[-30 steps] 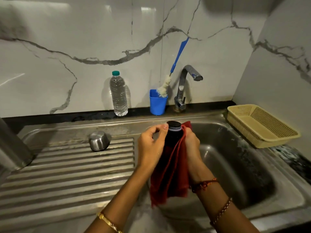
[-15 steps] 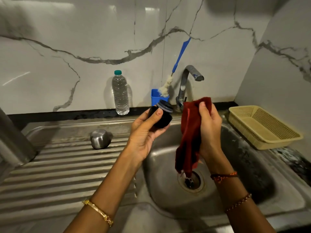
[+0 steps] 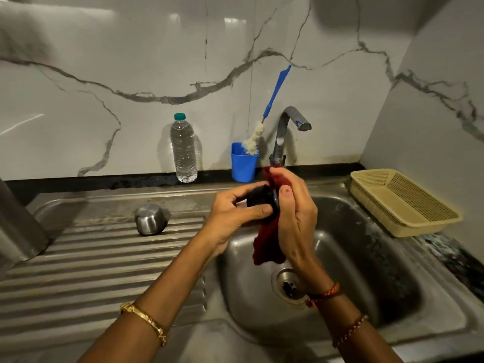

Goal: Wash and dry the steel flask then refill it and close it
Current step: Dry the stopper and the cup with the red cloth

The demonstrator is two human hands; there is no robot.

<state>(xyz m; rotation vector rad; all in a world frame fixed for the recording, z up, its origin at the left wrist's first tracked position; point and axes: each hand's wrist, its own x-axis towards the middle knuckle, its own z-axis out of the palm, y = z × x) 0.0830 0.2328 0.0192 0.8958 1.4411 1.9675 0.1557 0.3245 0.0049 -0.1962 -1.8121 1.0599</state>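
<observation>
Your left hand [image 3: 233,213] curls round a small black stopper [image 3: 259,203], thumb on top and fingers underneath, holding it on its side above the near-left rim of the sink [image 3: 392,271]. Your right hand [image 3: 296,218] grips a red cloth [image 3: 267,247], with the thumb pressing the cloth against the stopper's open end; the rest of the cloth hangs down over the basin, above the drain [image 3: 288,284]. The flask [image 3: 18,224] stands at the far left edge on the ribbed drainboard [image 3: 91,258], only partly in view and well apart from both hands. A steel cup [image 3: 150,218] lies mouth down on the drainboard, between the flask and your left hand. Against the marble wall stands a capped water bottle [image 3: 183,150], and beside it a blue holder [image 3: 243,162] with a brush [image 3: 264,121] leaning out of it. The tap [image 3: 285,134] rises just right of the holder, directly behind your right hand. A yellow basket [image 3: 403,203] sits on the counter to the right of the sink.
</observation>
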